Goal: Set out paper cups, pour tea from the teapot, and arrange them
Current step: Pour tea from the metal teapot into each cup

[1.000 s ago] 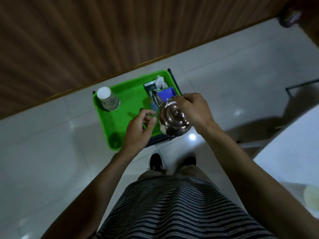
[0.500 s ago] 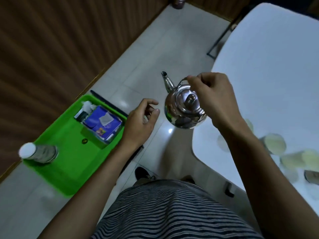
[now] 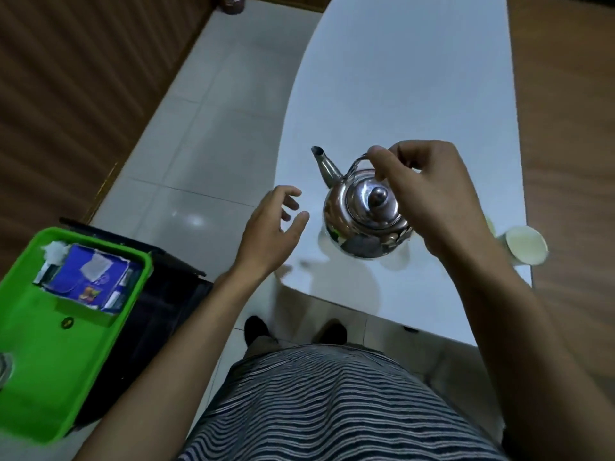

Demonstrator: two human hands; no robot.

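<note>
Teapot (image 3: 364,214), shiny steel, hangs above the near end of the white table (image 3: 399,78), spout aimed away from the person. The right hand (image 3: 432,194) is closed around its wire handle. The left hand (image 3: 273,231) hovers empty by the table's left edge, fingers loosely spread. One paper cup (image 3: 525,249) stands near the right edge. A green tray (image 3: 50,377) sits off to the left.

The teapot (image 3: 364,216) is shiny silver, the table (image 3: 399,94) white, the paper cup (image 3: 525,249) pale cream, the tray (image 3: 43,377) bright green, the box (image 3: 86,282) on it blue, the shirt (image 3: 332,410) dark-and-white striped.
</note>
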